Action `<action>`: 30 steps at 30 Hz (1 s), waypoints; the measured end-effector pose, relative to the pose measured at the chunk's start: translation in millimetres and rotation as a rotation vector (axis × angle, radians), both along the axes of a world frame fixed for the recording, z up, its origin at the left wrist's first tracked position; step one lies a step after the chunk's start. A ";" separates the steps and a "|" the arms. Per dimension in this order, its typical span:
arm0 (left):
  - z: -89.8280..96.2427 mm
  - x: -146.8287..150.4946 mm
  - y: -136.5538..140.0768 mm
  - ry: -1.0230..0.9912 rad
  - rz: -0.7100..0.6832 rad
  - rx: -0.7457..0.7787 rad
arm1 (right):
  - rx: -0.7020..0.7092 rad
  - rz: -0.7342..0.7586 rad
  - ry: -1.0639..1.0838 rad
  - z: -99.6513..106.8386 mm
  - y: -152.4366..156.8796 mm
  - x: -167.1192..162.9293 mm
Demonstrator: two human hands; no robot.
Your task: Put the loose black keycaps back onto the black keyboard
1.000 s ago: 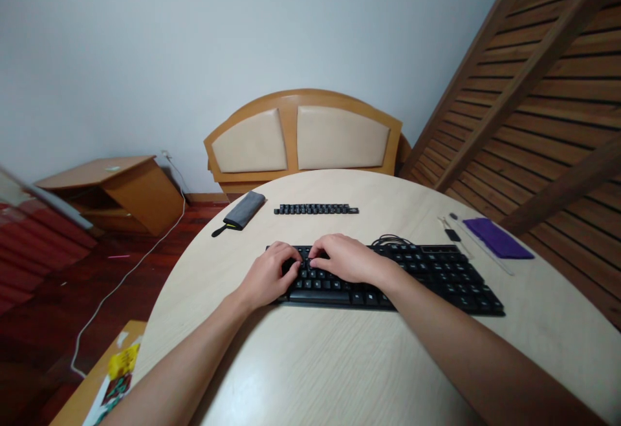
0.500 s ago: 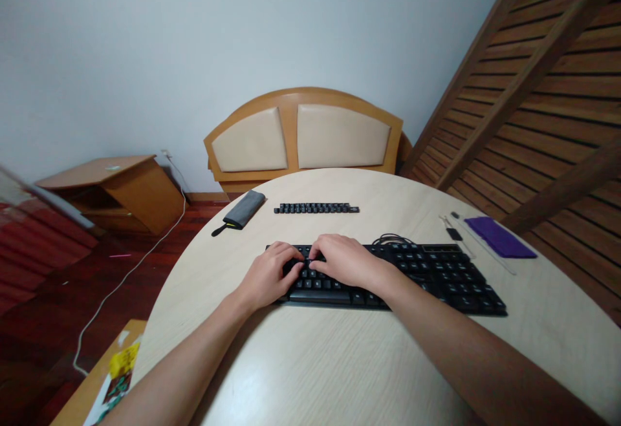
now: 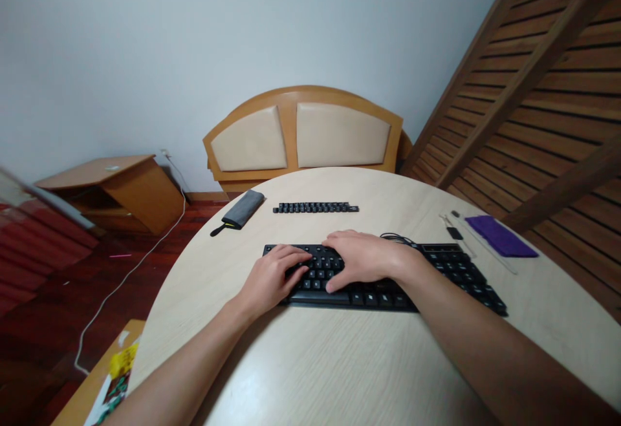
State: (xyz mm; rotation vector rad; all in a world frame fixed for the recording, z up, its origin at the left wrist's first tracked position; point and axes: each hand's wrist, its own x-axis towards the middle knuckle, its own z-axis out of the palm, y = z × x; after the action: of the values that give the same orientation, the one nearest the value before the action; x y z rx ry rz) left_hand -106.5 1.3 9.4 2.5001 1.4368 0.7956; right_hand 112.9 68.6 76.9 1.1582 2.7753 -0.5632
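A black keyboard (image 3: pixel 310 298) lies on the pale round table (image 3: pixel 339 361), its right end angled slightly toward me. Over its left end rests my left hand (image 3: pixel 276 277), thumb and fingers apart, the fingertips at the keys. My right hand (image 3: pixel 366 259) is spread above the middle keys, thumb pointing left, and nothing shows in it. Its palm and forearm hide part of the keyboard. Beyond the keyboard, several loose black keycaps (image 3: pixel 315 207) stand lined up in a row.
A folded grey cloth (image 3: pixel 245 209) lies at the table's left edge. To the right are a purple cloth (image 3: pixel 502 236), a thin long-handled brush (image 3: pixel 485 243) and a small black-handled tool (image 3: pixel 454 232). The keyboard's cable (image 3: pixel 398 238) is coiled behind it.
My right hand has moved right, away from my left hand, and its fingers have opened out. My left hand has stayed nearly in place, its thumb and fingers slightly apart.
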 end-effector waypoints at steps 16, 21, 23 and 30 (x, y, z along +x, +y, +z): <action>-0.9 -0.6 0.7 0.010 0.015 -0.051 | 0.006 0.041 -0.132 -7.2 -20.3 -13.5; 3.9 1.3 0.2 0.009 0.007 -0.065 | 0.003 0.040 -0.093 -9.9 -20.2 -13.2; 3.7 1.6 0.7 0.000 0.006 -0.068 | -0.001 0.035 -0.083 -11.0 -20.3 -13.5; 1.9 1.2 1.7 0.022 0.017 -0.085 | 0.042 0.050 -0.111 -11.6 -22.6 -15.2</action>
State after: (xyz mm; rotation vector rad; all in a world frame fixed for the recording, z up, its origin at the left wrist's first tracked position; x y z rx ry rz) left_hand -105.3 3.1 11.3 2.4444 1.4690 0.6965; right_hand 97.7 46.1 65.3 1.0887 2.7251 -0.4243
